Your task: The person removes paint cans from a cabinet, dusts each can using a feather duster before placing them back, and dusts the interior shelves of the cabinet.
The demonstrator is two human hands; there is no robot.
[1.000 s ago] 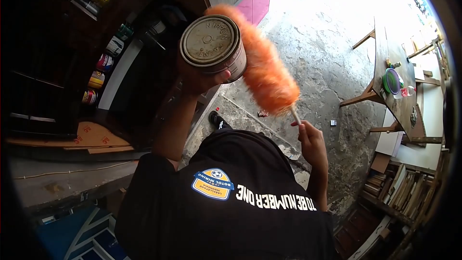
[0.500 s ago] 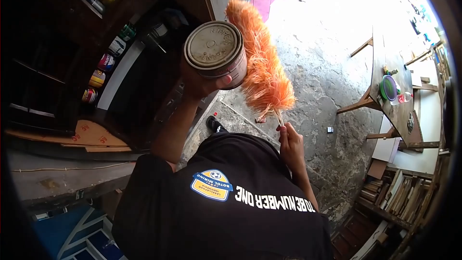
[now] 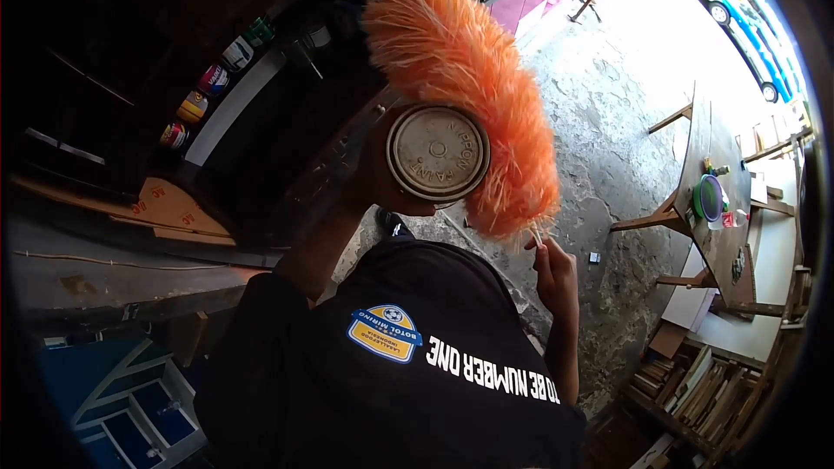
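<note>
My left hand [image 3: 382,169] is wrapped round a paint can [image 3: 439,155], whose embossed metal lid faces up toward the camera. Much of that hand lies in shadow behind the can. In my right hand [image 3: 554,267], lower right of the can, is the thin handle of an orange fluffy duster [image 3: 478,69]. The duster's fibres rise from the handle, pass along the can's right side and reach above it, touching or very near the can's edge.
Several small cans [image 3: 213,80] line a dark shelf at the left. A wooden table [image 3: 721,174] at the right holds a green and purple basin [image 3: 708,197]. Wood pieces [image 3: 695,386] are stacked at lower right. A blue vehicle [image 3: 751,39] shows outside.
The can has moved right and down, its lid turned more squarely to the camera. The duster looks larger and nearer, and its upper part now spreads above the can.
</note>
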